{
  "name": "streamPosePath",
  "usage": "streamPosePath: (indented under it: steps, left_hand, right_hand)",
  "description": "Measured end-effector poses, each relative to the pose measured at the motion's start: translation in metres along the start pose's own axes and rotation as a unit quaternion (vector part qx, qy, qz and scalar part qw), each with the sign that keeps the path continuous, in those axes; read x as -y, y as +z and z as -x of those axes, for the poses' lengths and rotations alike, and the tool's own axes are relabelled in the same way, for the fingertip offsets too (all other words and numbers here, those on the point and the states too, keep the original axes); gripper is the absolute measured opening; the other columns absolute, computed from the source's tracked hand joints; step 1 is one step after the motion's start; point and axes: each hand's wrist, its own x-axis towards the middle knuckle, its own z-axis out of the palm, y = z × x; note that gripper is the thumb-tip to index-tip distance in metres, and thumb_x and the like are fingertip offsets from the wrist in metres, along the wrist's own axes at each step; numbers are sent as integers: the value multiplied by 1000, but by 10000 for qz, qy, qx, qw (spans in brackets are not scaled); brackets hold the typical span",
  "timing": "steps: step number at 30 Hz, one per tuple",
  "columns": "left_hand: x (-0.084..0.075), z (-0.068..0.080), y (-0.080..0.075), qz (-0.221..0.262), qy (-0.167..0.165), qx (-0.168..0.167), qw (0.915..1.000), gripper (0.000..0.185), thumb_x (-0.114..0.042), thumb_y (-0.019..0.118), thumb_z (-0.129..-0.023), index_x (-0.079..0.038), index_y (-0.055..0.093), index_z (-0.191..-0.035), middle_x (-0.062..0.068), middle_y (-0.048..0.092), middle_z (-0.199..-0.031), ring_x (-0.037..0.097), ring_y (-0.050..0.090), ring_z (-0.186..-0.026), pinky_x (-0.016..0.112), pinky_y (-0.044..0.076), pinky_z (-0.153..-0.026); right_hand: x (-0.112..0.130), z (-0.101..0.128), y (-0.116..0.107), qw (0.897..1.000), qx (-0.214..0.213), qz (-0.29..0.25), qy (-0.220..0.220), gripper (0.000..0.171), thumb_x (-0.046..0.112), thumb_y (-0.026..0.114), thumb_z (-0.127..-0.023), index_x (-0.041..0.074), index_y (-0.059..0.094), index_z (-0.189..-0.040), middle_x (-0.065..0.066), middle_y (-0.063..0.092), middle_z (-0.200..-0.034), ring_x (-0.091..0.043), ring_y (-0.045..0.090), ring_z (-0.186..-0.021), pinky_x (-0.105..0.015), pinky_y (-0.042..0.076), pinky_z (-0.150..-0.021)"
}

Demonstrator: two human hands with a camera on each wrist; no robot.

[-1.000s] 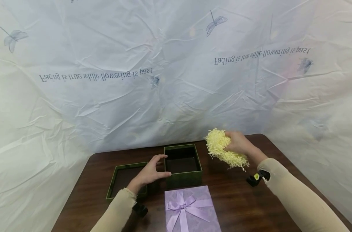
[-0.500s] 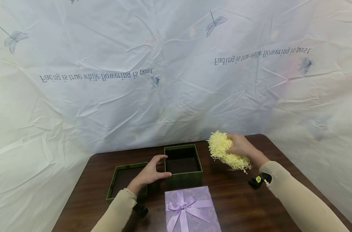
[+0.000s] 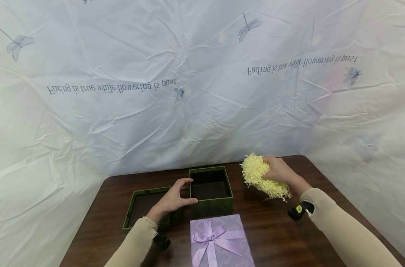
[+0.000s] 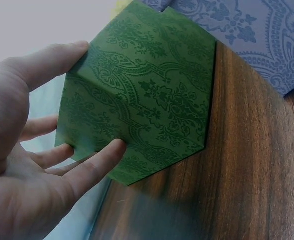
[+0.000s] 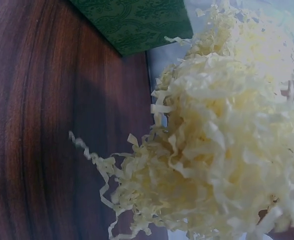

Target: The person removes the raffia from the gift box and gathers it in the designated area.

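A crumpled white sheet, printed with dragonflies and a line of lettering, hangs behind and around your work area. In front of it stands the dark wooden table, and everything you handle sits on it. Nearest to you on the table lies a purple gift box tied with a ribbon bow. Just beyond it stands the open green box, dark inside, and to its left the green lid lies upside down, close beside the box. Your left hand reaches across the lid to the box's left wall: the thumb rests against the near face and the fingers curve round the corner, so you are gripping the box lightly at its left side, as the left wrist view shows. Your right hand is off to the right of the box, above the table, with its fingers curled round a loose clump of pale yellow shredded paper; strands hang down from the clump towards the wood. The clump is near the box's right wall but apart from it, and none of the paper lies inside the box.
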Motion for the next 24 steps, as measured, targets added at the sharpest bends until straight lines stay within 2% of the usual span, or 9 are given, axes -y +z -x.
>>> streamPosePath:
  steps: [2, 4, 5, 7, 9, 12, 16, 20, 24]
  left_hand:
    - [0, 0, 0, 15, -8, 4, 10000, 69, -18, 77, -85, -7, 42, -143, 22, 29, -153, 47, 39, -133, 60, 40, -104]
    - [-1, 0, 0, -2, -19, 10, 10000, 69, -19, 77, -85, -7, 42, -143, 22, 29, -153, 47, 40, -133, 60, 40, -104]
    - [-1, 0, 0, -4, -20, 15, 10000, 69, -19, 77, -85, -7, 43, -143, 22, 29, -153, 47, 40, -132, 60, 40, -104]
    - [-2, 0, 0, -19, -28, 5, 10000, 69, -20, 78, -85, -8, 43, -143, 22, 29, -152, 47, 40, -132, 60, 40, -104]
    - [-2, 0, 0, -17, -21, -2, 10000, 69, -20, 78, -84, -8, 43, -143, 22, 29, -152, 47, 40, -132, 60, 41, -104]
    - [-2, 0, 0, -14, -2, 0, 10000, 69, -20, 78, -84, -8, 43, -143, 22, 29, -152, 47, 40, -132, 60, 40, -104]
    - [-1, -1, 0, -25, -3, 30, 10000, 70, -21, 78, -85, -8, 42, -144, 22, 28, -153, 47, 40, -132, 60, 40, -104]
    - [1, -1, 0, -1, -3, 25, 10000, 70, -20, 78, -85, -7, 42, -144, 22, 28, -153, 47, 40, -132, 61, 40, -104]
    - [0, -1, -1, -11, -7, 11, 10000, 70, -21, 78, -84, -7, 43, -143, 22, 29, -152, 47, 40, -132, 61, 40, -104]
  right_hand:
    - [-2, 1, 1, 10000, 29, -1, 32, 77, 12, 75, -81, -11, 36, -144, -35, 40, -143, -36, 63, -96, -32, 46, -64]
    - [-4, 1, 2, 9999, 93, -48, 56, 78, 11, 74, -81, -12, 35, -145, -36, 38, -144, -28, 62, -76, -31, 43, -60]
    - [-6, 1, 3, 9999, 113, -32, 64, 78, 11, 74, -82, -11, 35, -145, -36, 38, -144, -26, 60, -70, -31, 43, -60]
    - [-8, 1, 4, 9999, 145, 14, 55, 78, 11, 75, -82, -11, 35, -145, -36, 38, -144, -27, 61, -70, -30, 42, -60]
    - [-11, 1, 5, 9999, 131, 96, 24, 78, 13, 75, -82, -11, 36, -144, -36, 39, -144, -34, 65, -86, -31, 43, -61]
    - [-13, 2, 7, 9998, 92, 180, -14, 78, 14, 77, -81, -11, 38, -144, -35, 41, -143, -43, 58, -112, -31, 45, -64]
    - [-15, 5, 8, 9998, 76, 191, -30, 77, 13, 77, -81, -12, 38, -143, -35, 42, -142, -42, 60, -109, -31, 47, -63]
    - [-16, 6, 9, 9998, 90, 194, -1, 76, 12, 76, -81, -12, 38, -143, -36, 42, -141, -29, 66, -85, -30, 44, -60]
    - [-16, 7, 11, 9997, 129, 190, 38, 75, 12, 75, -82, -12, 38, -143, -36, 43, -141, -16, 61, -70, -30, 42, -59]
